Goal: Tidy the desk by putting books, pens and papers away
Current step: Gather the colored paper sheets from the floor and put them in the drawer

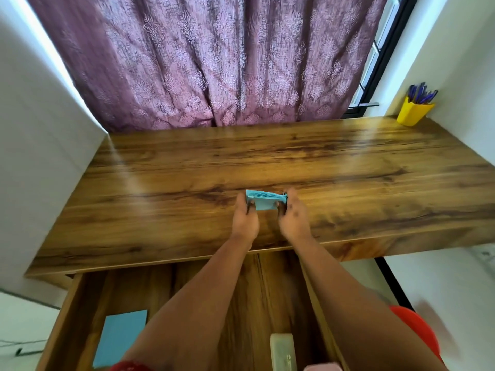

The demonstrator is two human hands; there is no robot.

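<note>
A small stack of light-blue papers [263, 201] stands on edge near the middle of the wooden desk [348, 167]. My left hand [245, 219] grips its left end and my right hand [293, 215] grips its right end. Below the desk's front edge a drawer [80, 303] is pulled out. A blue book [120, 337] lies flat in the drawer's left part, and a pale box [282, 350] lies further right. A yellow cup [413, 113] with several blue pens stands at the desk's far right corner.
A purple curtain [201, 62] hangs behind the desk. White walls close in on the left and right. A red chair edge [417, 336] shows at the lower right, beside my right arm.
</note>
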